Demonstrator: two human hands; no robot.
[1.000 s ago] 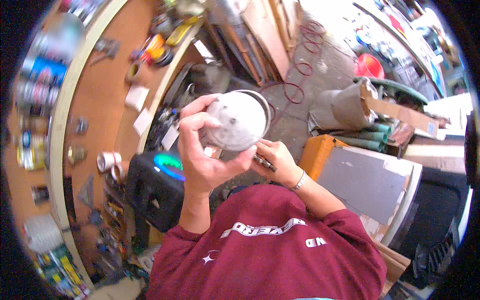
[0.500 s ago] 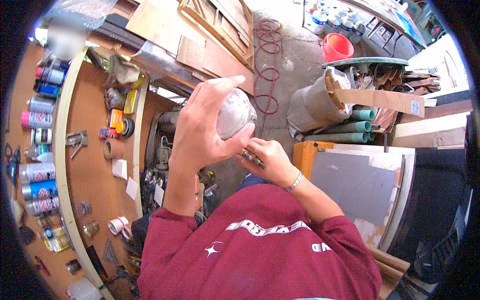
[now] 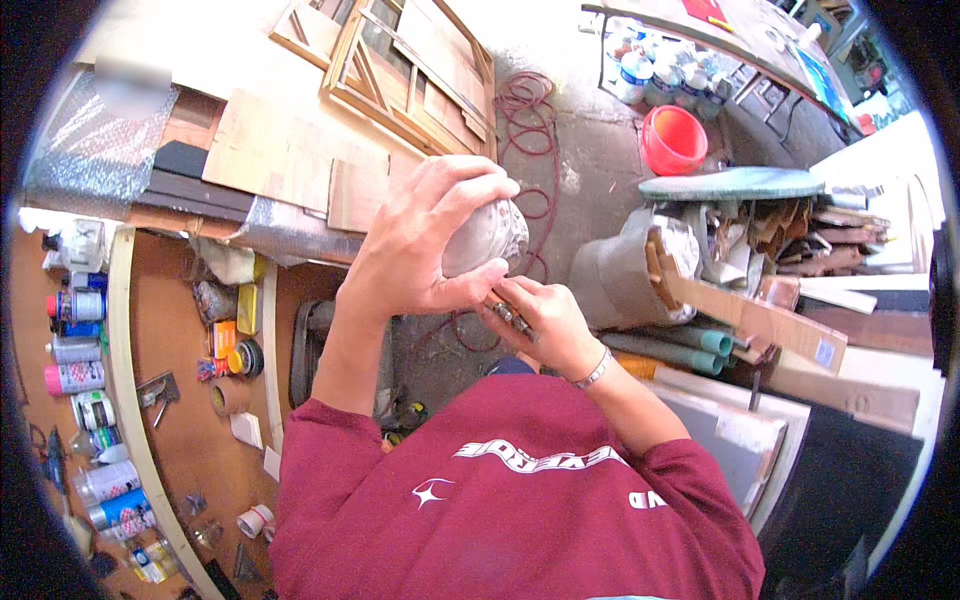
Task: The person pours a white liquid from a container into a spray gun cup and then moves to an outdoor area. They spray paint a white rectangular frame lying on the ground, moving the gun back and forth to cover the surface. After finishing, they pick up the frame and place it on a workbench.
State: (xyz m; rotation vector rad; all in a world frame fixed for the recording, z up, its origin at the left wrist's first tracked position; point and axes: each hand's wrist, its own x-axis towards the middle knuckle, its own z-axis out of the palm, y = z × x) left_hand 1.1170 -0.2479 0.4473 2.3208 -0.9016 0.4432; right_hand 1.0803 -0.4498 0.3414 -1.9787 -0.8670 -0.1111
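My left hand is wrapped round a whitish-grey rounded object with a rough, darker patch on its far right side; its kind is unclear. The thumb presses the near side while the fingers arch over the top. Just below, my right hand is closed, its fingers curled round a small, dark metallic item, mostly hidden and too small to name. The right fingertips sit close under the left thumb, near the bottom of the rounded object. Whether the metallic item touches it cannot be made out.
At left, shelves hold several spray cans and a tape roll. Wooden boards lie on a bench ahead. A red hose and a red bucket are on the floor. Right stand a grey bin and green pipes.
The view has shifted, bringing more of the bench in at left. Both hands keep their grips; the rounded object appears slightly farther right and turned a little, showing more of its rough patch.
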